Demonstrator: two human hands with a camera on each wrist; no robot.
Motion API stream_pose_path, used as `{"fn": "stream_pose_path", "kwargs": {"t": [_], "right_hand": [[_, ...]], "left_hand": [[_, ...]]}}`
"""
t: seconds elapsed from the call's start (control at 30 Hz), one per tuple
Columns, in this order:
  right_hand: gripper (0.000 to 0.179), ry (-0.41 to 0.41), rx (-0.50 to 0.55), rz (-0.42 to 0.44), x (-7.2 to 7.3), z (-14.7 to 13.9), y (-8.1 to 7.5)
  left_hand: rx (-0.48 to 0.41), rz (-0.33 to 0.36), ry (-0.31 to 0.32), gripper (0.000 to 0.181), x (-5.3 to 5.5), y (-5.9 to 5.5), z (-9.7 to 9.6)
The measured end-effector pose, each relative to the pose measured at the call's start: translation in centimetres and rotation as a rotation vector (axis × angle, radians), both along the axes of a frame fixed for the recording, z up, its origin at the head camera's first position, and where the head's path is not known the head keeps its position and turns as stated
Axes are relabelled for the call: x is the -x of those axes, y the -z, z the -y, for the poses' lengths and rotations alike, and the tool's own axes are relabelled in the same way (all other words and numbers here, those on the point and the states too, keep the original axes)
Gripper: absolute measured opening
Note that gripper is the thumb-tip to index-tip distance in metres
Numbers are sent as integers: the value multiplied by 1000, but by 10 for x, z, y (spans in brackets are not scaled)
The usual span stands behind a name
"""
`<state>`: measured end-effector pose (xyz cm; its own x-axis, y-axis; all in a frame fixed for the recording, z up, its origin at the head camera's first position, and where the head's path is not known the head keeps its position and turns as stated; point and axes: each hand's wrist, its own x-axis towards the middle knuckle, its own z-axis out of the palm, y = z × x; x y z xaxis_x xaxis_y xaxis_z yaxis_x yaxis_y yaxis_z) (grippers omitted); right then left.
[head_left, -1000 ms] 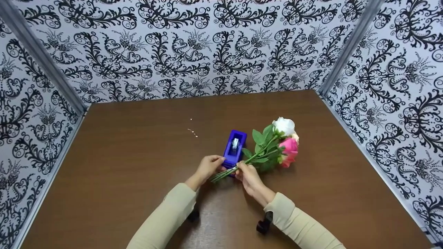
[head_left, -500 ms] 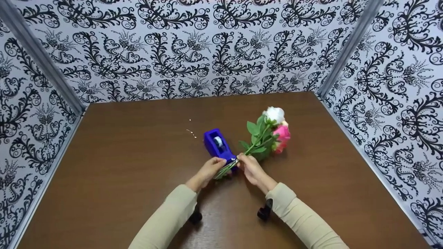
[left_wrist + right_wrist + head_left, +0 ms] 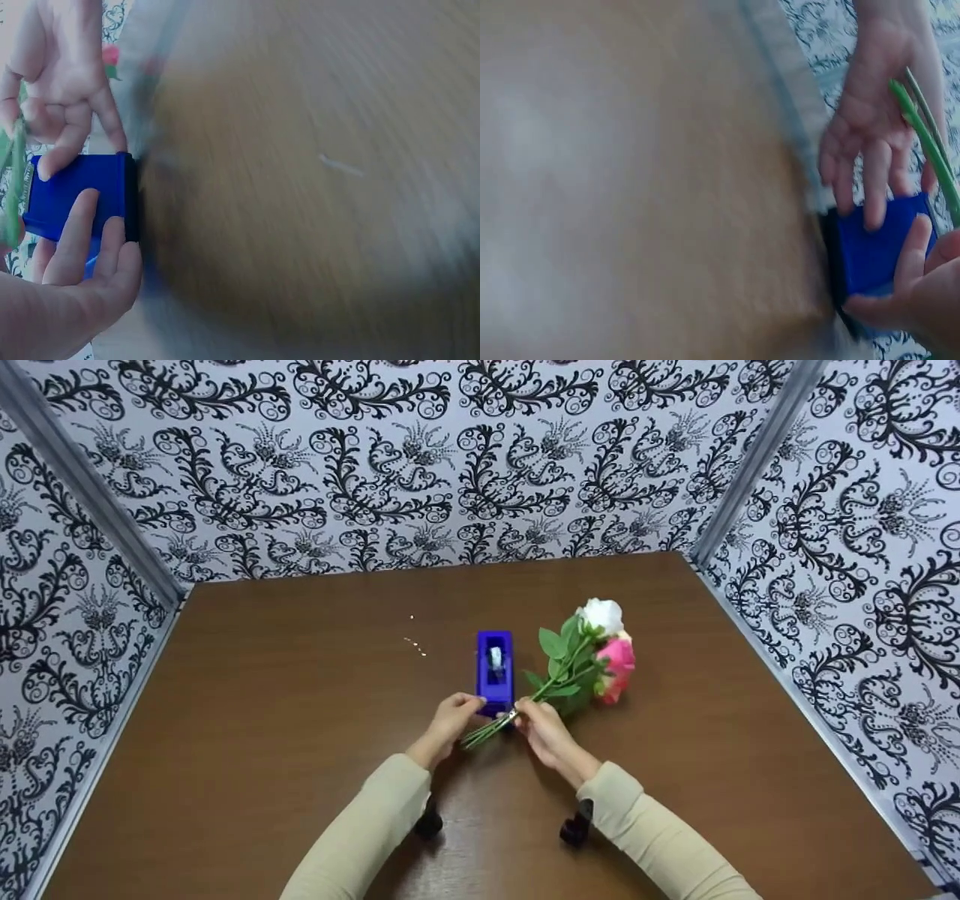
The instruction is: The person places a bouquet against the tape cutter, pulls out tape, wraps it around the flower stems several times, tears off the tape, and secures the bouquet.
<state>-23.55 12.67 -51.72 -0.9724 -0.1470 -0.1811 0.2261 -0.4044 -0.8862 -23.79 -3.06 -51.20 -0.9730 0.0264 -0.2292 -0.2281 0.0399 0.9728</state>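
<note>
The left hand (image 3: 881,112) and right hand (image 3: 930,296) touch a blue dispenser (image 3: 877,251), green stems (image 3: 928,142) slanting beside them.

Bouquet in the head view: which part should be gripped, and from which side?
Probably the gathered stems, just short of the leaves, coming from the near right as the right hand does. There the stems run together in a narrow bundle; the blooms spread out at the far end, and the blue tape dispenser crowds the left side.
</note>
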Motion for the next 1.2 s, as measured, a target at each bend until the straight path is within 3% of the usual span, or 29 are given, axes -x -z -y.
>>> {"fn": "stream_pose_path", "kwargs": {"t": [0.2, 0.33, 0.53, 0.73, 0.97, 1.1, 1.2], "right_hand": [[20, 40, -64, -22, -3, 10, 4], [19, 35, -71, -31, -4, 10, 4], [16, 90, -119, -39, -5, 12, 12], [18, 133, -181, -2, -4, 11, 19], [11, 69, -310, 23, -4, 5, 15], [17, 46, -361, 36, -7, 7, 14], [18, 60, -333, 72, -9, 10, 15]], "left_hand": [[-54, -23, 117, 20, 1, -5, 6], [-40, 10, 133, 24, 1, -2, 7], [-82, -37, 171, 28, 3, 8, 8], [-48, 19, 137, 29, 2, 0, 6], [25, 58, 142, 21, 5, -8, 5], [-20, 100, 137, 19, 7, -6, 4], [-44, 105, 140, 18, 8, -5, 4]]}}
